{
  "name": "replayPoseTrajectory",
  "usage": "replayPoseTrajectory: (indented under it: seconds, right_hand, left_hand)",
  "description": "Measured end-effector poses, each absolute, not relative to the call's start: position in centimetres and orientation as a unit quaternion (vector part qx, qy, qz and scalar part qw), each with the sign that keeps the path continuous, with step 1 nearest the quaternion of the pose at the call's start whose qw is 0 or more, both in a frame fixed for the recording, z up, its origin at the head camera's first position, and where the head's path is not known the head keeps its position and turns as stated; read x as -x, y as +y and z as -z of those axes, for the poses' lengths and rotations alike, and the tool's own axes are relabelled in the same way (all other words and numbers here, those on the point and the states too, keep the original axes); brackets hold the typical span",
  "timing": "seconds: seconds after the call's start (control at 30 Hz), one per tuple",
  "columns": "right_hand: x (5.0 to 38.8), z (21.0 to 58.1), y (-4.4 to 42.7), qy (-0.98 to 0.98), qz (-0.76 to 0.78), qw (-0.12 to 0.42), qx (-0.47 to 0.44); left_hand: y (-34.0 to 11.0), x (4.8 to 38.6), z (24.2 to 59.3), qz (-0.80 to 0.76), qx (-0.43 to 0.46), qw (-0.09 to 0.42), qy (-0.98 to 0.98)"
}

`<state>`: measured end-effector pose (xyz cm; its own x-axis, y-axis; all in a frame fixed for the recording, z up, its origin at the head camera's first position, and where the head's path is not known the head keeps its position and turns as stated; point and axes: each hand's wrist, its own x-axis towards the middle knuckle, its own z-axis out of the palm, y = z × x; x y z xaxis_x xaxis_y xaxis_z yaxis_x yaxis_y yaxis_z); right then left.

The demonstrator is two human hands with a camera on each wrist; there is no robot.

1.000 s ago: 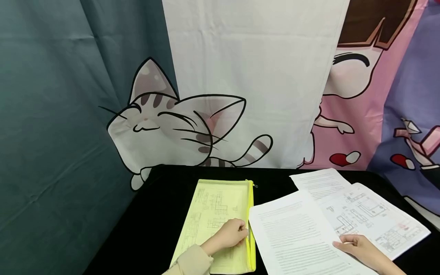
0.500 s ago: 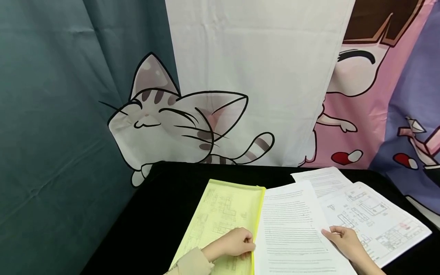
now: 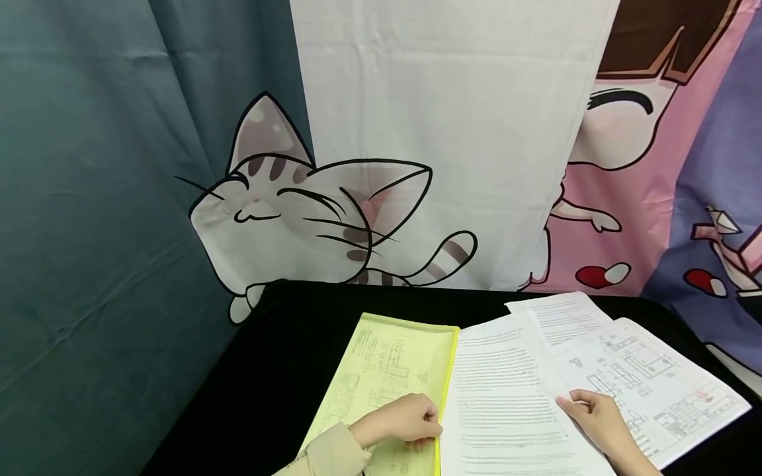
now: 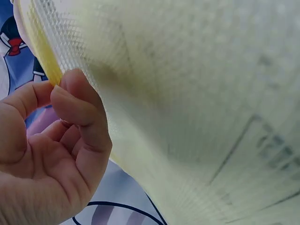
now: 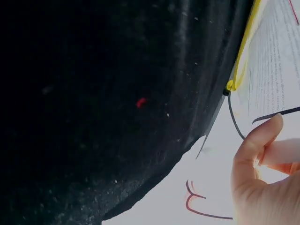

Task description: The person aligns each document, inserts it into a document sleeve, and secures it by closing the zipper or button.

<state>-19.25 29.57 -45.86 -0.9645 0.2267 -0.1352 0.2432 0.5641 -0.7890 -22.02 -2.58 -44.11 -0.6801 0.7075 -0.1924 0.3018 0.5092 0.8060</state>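
My left hand [image 3: 405, 418] pinches the yellow edge of a translucent mesh zip pouch [image 3: 417, 340]. The left wrist view shows thumb and index finger meeting on that edge, beside the pouch's textured mesh [image 4: 201, 117]. A sheet with a technical drawing shows through the pouch. With thumb and fingers, my right hand [image 3: 598, 416] holds a printed text sheet [image 3: 500, 390] by its right side. The sheet's left side meets the pouch's yellow edge; whether it lies inside the opening cannot be told. In the right wrist view, the sheet [image 5: 267, 70] stands against the yellow edge.
On the right lie a sheet with technical drawings [image 3: 684, 387] and, farther back, another text sheet [image 3: 565, 320], partly overlapped. They rest on a black-covered table [image 3: 250, 403]. A printed cat curtain [image 3: 381, 225] hangs behind the table.
The pouch's yellow edge has swung right, with my left hand following slightly. My right hand has brought the text sheet left against that edge. Over the last half second both hands stay nearly still.
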Motion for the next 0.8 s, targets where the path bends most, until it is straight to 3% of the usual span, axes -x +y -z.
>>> replayPoseTrajectory:
  seconds: [0.37,0.8]
  right_hand:
    - [19.0,46.0,28.8,0.87,0.473,0.008,-0.138]
    - [19.7,46.5,24.6,0.851,0.507,-0.003,-0.135]
  left_hand:
    - [-1.8,21.6,43.5,-0.367,-0.316,0.236,0.842]
    - [-0.5,21.8,43.6,-0.4,-0.295,0.219,0.84]
